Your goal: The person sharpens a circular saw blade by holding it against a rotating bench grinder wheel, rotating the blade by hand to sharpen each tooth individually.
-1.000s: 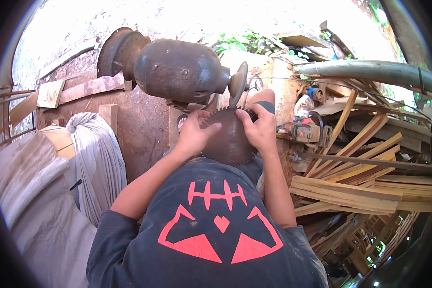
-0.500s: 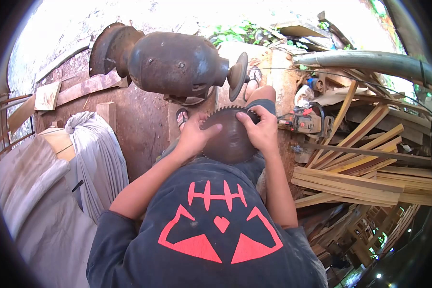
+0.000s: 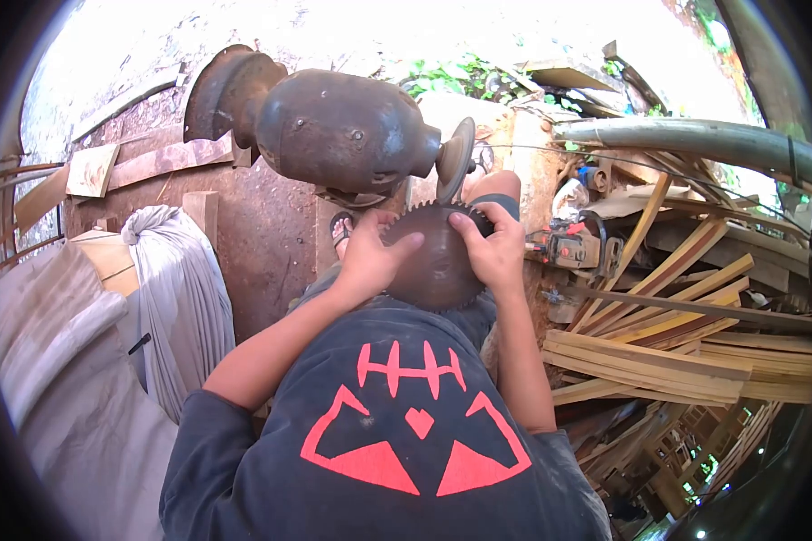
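A dark round saw blade (image 3: pixel 435 261) with a toothed rim is held in front of the lap, its face toward the camera. My left hand (image 3: pixel 377 254) grips its left edge, thumb on the face. My right hand (image 3: pixel 494 248) holds the upper right edge, thumb near the teeth and fingers behind. Just beyond the blade is a rusty motor-like machine (image 3: pixel 338 131) with a grinding disc (image 3: pixel 456 160) on its right end. The blade's top edge lies close below this disc. The fingers behind the blade are partly hidden.
Grey cloth (image 3: pixel 185 298) drapes over something at the left. A chainsaw-like tool (image 3: pixel 573 248) lies at the right, beside stacked wooden strips (image 3: pixel 645 365). A metal pipe (image 3: pixel 686 137) crosses the upper right. Boards (image 3: pixel 167 162) lie at the upper left.
The machine appears slightly lower and farther right in the view. Both hands keep hold of the blade, whose top edge now appears nearer the disc.
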Demonstrator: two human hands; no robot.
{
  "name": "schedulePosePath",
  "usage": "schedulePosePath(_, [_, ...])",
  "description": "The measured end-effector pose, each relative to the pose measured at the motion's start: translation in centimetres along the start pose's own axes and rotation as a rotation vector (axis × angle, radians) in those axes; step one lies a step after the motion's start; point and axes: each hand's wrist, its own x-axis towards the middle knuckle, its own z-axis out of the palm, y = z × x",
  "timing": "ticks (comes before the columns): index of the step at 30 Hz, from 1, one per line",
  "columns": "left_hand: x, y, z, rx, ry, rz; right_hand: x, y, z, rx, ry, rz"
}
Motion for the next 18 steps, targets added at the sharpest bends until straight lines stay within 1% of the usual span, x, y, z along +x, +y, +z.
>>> schedulePosePath(2, [-0.1, 0.4, 0.0, 0.009, 0.018, -0.009, -0.1, -0.1, 0.0, 0.013, 0.009, -0.005])
schedulePosePath(5, [0.3, -0.8, 0.3, 0.041, 0.036, 0.043, -0.2, 0.4, 0.3, 0.019, 0.019, -0.012])
schedulePosePath(13, [-0.2, 0.7, 0.1, 0.018, 0.022, -0.009, -0.3, 0.8, 0.5, 0.031, 0.03, -0.013])
schedulePosePath(18, [-0.4, 0.9, 0.1, 0.014, 0.027, -0.013, -0.2, 1.4, 0.6, 0.027, 0.029, -0.065])
